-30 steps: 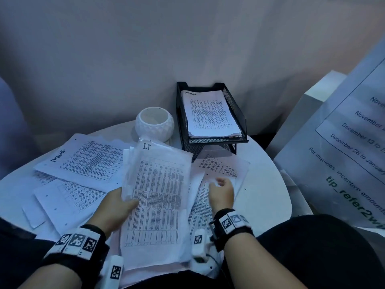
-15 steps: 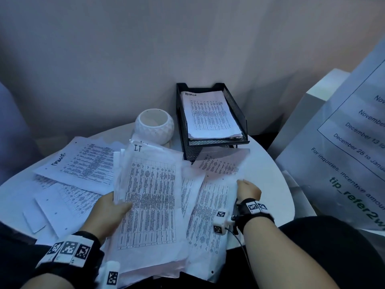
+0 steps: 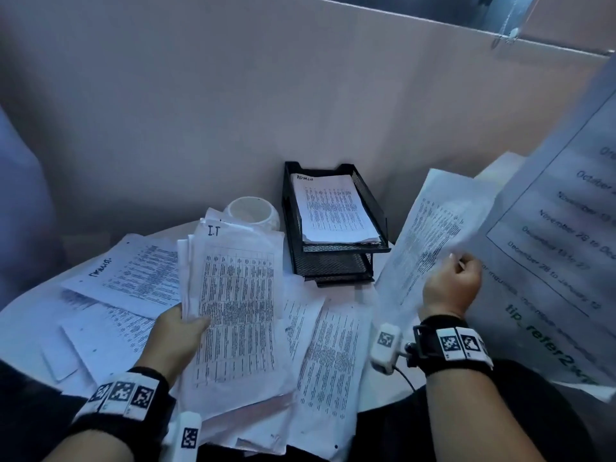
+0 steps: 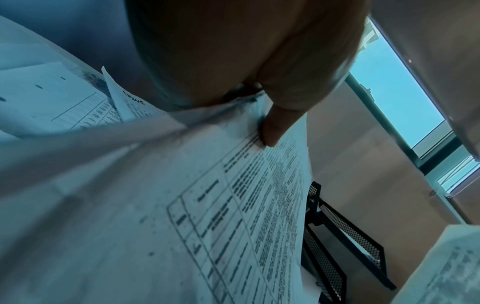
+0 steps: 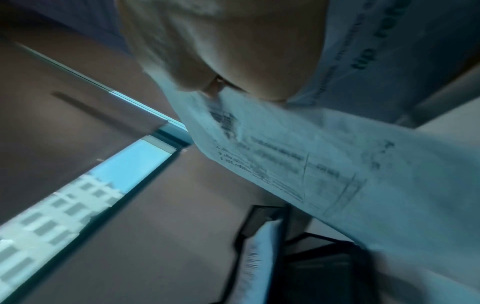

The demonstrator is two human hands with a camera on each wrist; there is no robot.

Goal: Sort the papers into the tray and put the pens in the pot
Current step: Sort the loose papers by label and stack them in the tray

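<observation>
My left hand point(image 3: 180, 331) grips a stack of printed sheets headed "I.T" point(image 3: 233, 295), thumb on top point(image 4: 272, 131), above the table's near side. My right hand point(image 3: 453, 281) pinches a single printed sheet point(image 3: 430, 235) lifted in the air, right of the black mesh tray point(image 3: 373, 208). The tray's top tier holds papers headed "ADMIN" point(image 3: 333, 211); its lower tier looks empty. A white pot point(image 3: 253, 211) stands left of the tray, half hidden by the stack. More sheets point(image 3: 330, 355) lie loose on the table. No pens show.
Printed papers point(image 3: 133, 275) cover the left of the round white table point(image 3: 363, 291). A large notice sheet point(image 3: 560, 248) hangs at the right, close behind my right hand. A plain wall runs behind the tray and pot.
My right hand took one sheet from the table by its right edge and raised it up and to the right. My left hand keeps holding the I.T stack, now a little higher.
</observation>
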